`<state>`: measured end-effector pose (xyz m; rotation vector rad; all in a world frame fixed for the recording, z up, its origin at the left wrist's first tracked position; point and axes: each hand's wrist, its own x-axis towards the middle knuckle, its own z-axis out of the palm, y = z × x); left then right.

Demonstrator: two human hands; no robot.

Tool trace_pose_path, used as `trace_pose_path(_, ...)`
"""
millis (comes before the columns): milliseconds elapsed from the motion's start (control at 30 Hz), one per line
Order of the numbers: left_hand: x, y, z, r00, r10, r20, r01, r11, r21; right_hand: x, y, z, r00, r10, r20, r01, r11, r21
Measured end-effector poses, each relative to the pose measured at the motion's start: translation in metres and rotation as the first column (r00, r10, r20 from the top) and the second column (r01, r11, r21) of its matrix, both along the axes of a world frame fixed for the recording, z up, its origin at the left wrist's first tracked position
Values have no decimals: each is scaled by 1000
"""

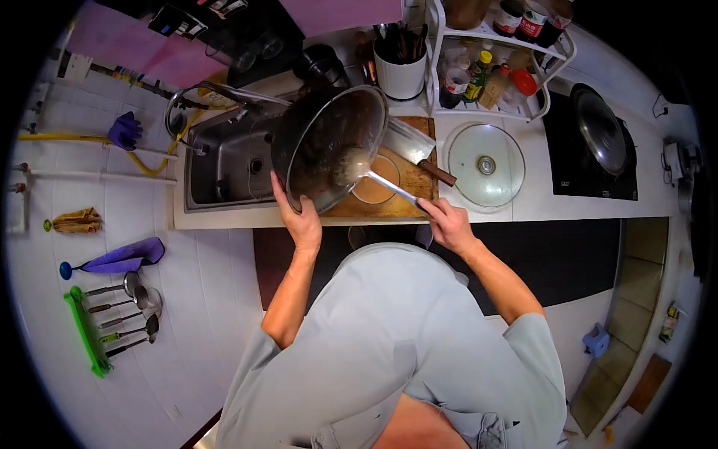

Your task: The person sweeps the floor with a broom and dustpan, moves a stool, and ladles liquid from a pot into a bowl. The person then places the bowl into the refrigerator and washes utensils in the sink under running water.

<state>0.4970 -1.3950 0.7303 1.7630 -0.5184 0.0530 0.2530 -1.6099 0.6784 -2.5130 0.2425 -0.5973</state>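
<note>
A large dark metal pot point(329, 135) is tipped on its side above the counter, its open mouth facing right. My left hand point(299, 217) is closed on the pot's lower rim. In my right hand point(447, 223) is the handle of a ladle point(389, 185), whose pale head lies at the pot's mouth. Below it, a round bowl point(376, 179) stands on the wooden cutting board point(419, 202), partly hidden by the ladle. A cleaver point(407, 141) with a brown handle rests on the board behind the ladle.
Left of the board is a steel sink point(224, 161) with a faucet. On the right are a glass lid point(486, 165) and a black cooktop point(591, 142) carrying a covered pan. A utensil holder point(401, 76) and a bottle rack point(490, 112) stand behind.
</note>
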Motion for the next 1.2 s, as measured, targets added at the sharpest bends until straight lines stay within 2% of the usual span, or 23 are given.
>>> trace_pose_path(167,0,-1,1,1000,-3,-15,2,999,-38,13,2,-5,998,54,-44,-55,998,-17)
trace_pose_path(233,-1,1,3,1000,-1,-13,1,1000,-24,-3,0,-10,996,11,-91,-9,1000,23)
trace_pose_path(400,-1,3,5,999,8,-50,-9,1000,-23,-36,-10,-8,997,-4,-78,7,999,33)
trace_pose_path(500,-2,3,4,998,31,-51,-32,999,-4,-45,-10,-8,996,-23,-83,30,996,85)
trace_pose_path(700,-3,5,1,999,50,-9,-50,999,21,-16,-3,-1,996,-84,36,74,974,216)
trace_pose_path(800,-2,6,-2,997,49,-64,-48,999,10,2,-2,-3,993,-110,44,96,965,244)
trace_pose_path(1033,1,6,-3,993,74,-95,-76,997,-17,-32,7,-12,995,4,-95,32,923,383)
trace_pose_path(1200,5,11,-6,991,94,-97,-96,995,-11,-50,10,-9,994,-28,-108,77,870,486)
